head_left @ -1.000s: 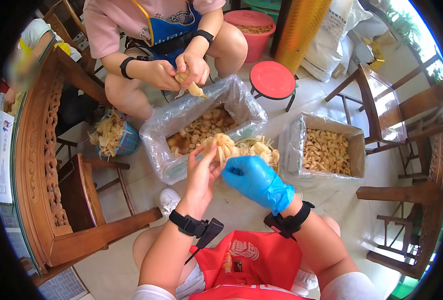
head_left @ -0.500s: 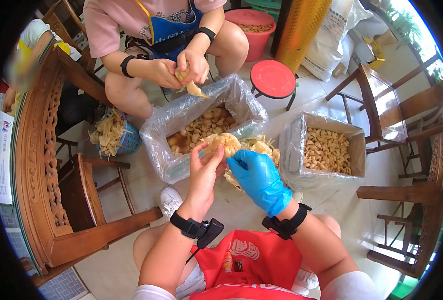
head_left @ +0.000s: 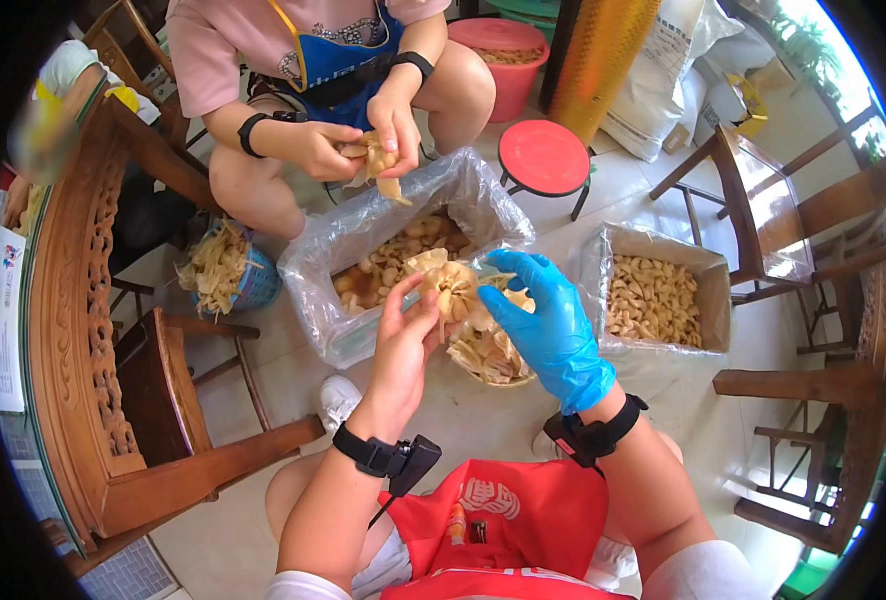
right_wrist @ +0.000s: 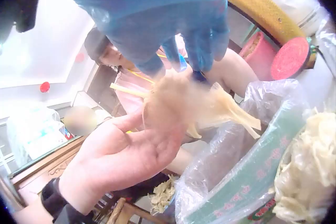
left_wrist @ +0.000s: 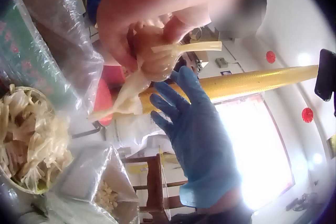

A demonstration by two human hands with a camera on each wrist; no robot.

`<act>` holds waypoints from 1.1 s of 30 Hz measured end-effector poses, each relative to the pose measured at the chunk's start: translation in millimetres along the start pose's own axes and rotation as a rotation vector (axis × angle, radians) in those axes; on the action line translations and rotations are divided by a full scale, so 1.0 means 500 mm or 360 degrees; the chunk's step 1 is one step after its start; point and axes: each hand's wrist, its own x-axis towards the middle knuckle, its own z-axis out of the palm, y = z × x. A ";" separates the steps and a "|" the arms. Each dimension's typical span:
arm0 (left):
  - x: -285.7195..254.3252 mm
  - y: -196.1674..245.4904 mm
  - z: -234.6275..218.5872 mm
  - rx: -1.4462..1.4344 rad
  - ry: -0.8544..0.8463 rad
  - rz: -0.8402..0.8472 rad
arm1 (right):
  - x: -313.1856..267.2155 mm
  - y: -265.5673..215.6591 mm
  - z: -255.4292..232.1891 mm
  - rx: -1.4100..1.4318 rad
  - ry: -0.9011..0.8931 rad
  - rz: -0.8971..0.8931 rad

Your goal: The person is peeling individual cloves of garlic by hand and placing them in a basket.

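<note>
Thumb and fingers of my bare left hand [head_left: 401, 350] grip a garlic bulb [head_left: 452, 292], its outer skin partly loosened. My right hand [head_left: 555, 330], in a blue glove, is right beside the bulb with its fingers spread. In the left wrist view, a strip of peel [left_wrist: 131, 95] hangs from the bulb, along with a pale stalk [left_wrist: 202, 47]. Below the hands, a basket heaped with garlic peels [head_left: 493, 360] is partly covered by them. Just beyond lies a plastic-lined box [head_left: 313, 260] of garlic in brownish liquid.
A second lined box [head_left: 718, 285] holds many garlic cloves on the right. Opposite, a person [head_left: 313, 150] handles garlic too. A red stool [head_left: 545, 158], a blue basket of peels [head_left: 256, 280], a carved wooden table [head_left: 73, 330] and wooden chairs [head_left: 753, 200] stand around.
My right hand has moved from the bulb's near side to the right and outward, its curled fingers now spread. The bulb has turned in my left hand, showing its cloves.
</note>
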 end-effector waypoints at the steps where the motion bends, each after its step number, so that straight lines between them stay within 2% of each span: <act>1: -0.001 0.001 0.002 0.0003 -0.0006 -0.0005 | -0.002 0.004 0.002 -0.0001 0.0006 0.0005; 3: -0.003 0.004 0.004 0.0222 -0.0086 -0.0019 | -0.007 0.014 0.012 0.0088 -0.0095 0.0122; 4: -0.003 0.003 0.003 0.0222 -0.0089 -0.0022 | -0.005 0.013 0.013 0.0311 -0.0207 0.0300; 5: -0.003 0.002 0.002 0.0208 -0.0142 -0.0016 | -0.004 0.017 0.012 0.0310 -0.0206 0.0302; 7: -0.003 0.003 0.000 0.0191 -0.0192 -0.0008 | 0.000 0.028 0.009 0.0760 -0.0304 0.0565; 10: -0.004 0.009 0.002 0.0192 -0.0237 -0.0026 | 0.012 0.023 -0.014 0.0712 -0.0400 0.0657; 11: -0.005 0.010 0.004 0.0185 -0.0242 -0.0043 | 0.009 0.019 -0.015 0.0713 -0.0398 0.0658; 13: -0.004 0.009 0.004 0.0178 -0.0247 -0.0063 | 0.000 0.015 -0.013 0.0431 -0.0267 0.0348; 16: -0.002 0.006 0.001 0.0137 -0.0251 -0.0089 | -0.001 0.036 -0.005 0.0254 -0.0206 0.0227; 17: -0.002 0.006 0.002 0.0073 -0.0292 -0.0065 | 0.000 0.043 0.000 0.0253 -0.0206 0.0229; 19: -0.002 0.009 0.006 0.0009 -0.0334 -0.0040 | 0.006 0.047 0.008 0.0614 -0.0044 0.0332; 20: -0.001 0.012 0.010 -0.0208 -0.0427 -0.0075 | 0.008 0.042 0.005 0.0614 -0.0044 0.0332; 21: -0.001 0.014 0.011 -0.0425 -0.0518 -0.0110 | 0.011 0.024 -0.004 0.0895 -0.0093 0.0585; 22: 0.000 0.013 0.010 -0.0424 -0.0518 -0.0110 | 0.012 0.015 -0.008 0.1175 -0.0143 0.0838; 23: 0.000 0.010 0.006 -0.0505 -0.0489 -0.0167 | 0.010 0.020 -0.006 0.1175 -0.0143 0.0838; 25: 0.004 0.002 0.001 -0.0585 -0.0459 -0.0225 | 0.001 0.034 0.002 0.1533 -0.0173 0.0910; 29: 0.009 0.003 0.002 -0.0563 -0.0323 -0.0299 | -0.003 0.029 0.015 0.1476 -0.0089 0.0889; 31: 0.006 0.008 0.006 -0.0589 -0.0282 -0.0367 | -0.001 0.035 0.027 0.1251 -0.0016 0.0733; 33: 0.003 0.004 0.015 -0.0189 -0.0251 -0.0189 | 0.000 0.057 0.033 0.1151 -0.0105 0.0635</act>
